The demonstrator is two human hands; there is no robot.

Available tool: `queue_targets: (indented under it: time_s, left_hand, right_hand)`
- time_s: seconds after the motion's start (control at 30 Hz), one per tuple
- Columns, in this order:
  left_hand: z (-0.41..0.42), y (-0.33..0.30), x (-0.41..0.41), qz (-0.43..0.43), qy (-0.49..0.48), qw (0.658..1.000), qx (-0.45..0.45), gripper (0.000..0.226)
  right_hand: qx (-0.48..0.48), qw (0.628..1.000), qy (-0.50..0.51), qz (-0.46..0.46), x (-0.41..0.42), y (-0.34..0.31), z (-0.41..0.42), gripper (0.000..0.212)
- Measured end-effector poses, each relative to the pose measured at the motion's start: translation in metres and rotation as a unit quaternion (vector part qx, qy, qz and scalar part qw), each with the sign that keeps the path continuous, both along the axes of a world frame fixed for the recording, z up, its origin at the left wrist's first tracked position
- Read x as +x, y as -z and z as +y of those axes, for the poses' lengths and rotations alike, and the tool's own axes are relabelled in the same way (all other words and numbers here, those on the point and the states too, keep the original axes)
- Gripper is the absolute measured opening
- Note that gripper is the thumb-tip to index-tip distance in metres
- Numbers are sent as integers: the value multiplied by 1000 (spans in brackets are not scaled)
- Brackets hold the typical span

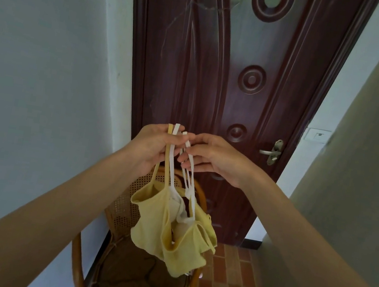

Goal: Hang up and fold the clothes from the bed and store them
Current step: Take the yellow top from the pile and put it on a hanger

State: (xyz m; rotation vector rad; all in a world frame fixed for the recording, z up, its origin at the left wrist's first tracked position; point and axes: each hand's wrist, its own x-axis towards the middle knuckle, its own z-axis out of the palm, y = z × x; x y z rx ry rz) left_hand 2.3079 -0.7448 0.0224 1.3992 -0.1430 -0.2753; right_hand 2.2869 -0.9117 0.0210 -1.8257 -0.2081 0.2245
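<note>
A small yellow strap top [169, 234] with a white lining hangs in the air in front of me. My left hand [155, 148] grips a yellow strap and a white strap at their upper ends. Beside it, my right hand [216, 157] pinches the other thin white straps between thumb and fingers. The two hands almost touch. The garment's body dangles below them, bunched and folded on itself, above a chair.
A rattan chair [123, 209] with a dark seat cushion stands directly below the top. Behind it is a shut dark red door [218, 78] with a metal handle [270, 152]. White walls flank both sides; the floor at lower right is brown tile [234, 274].
</note>
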Motion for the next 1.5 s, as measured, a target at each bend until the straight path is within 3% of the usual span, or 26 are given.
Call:
queue_targets:
  time_s: [0.17, 0.3, 0.43, 0.53, 0.77, 0.87, 1.0, 1.17, 1.3, 1.5]
  left_hand:
    - [-5, -9, -5, -14, 10, 999, -40, 37]
    - [-4, -14, -8, -31, 14, 999, -40, 34]
    - [-3, -20, -11, -52, 14, 997, -47, 29]
    - [-1, -24, -11, -65, 8, 997, -44, 28]
    - [12, -25, -3, -52, -20, 997, -44, 28]
    - [16, -23, -1, -41, -31, 997, -55, 28]
    - [18, -21, 1, -38, -34, 997, -63, 26]
    - [22, -21, 3, -46, -47, 996, -58, 24]
    - [31, -18, 6, -45, -60, 996, -56, 24]
    - [38, -5, 10, -25, -64, 997, -43, 23]
  right_hand:
    - [-11, 999, 8, 53, 6, 25, -28, 37]
    - [-157, 981, 54, 103, 13, 76, -48, 47]
    - [-307, 928, -68, 200, 9, 113, -43, 55]
    - [-340, 906, -128, 216, 7, 134, -26, 46]
    - [-312, 924, -77, 206, 16, 132, -12, 31]
    - [-258, 944, -56, 198, 20, 128, -16, 10]
    - [-181, 961, -77, 193, 19, 134, -22, 41]
    - [-195, 969, -37, 146, 19, 134, -15, 1]
    - [-165, 976, 50, 131, 24, 114, -18, 18]
    - [97, 978, 129, 131, 37, 84, -24, 25]
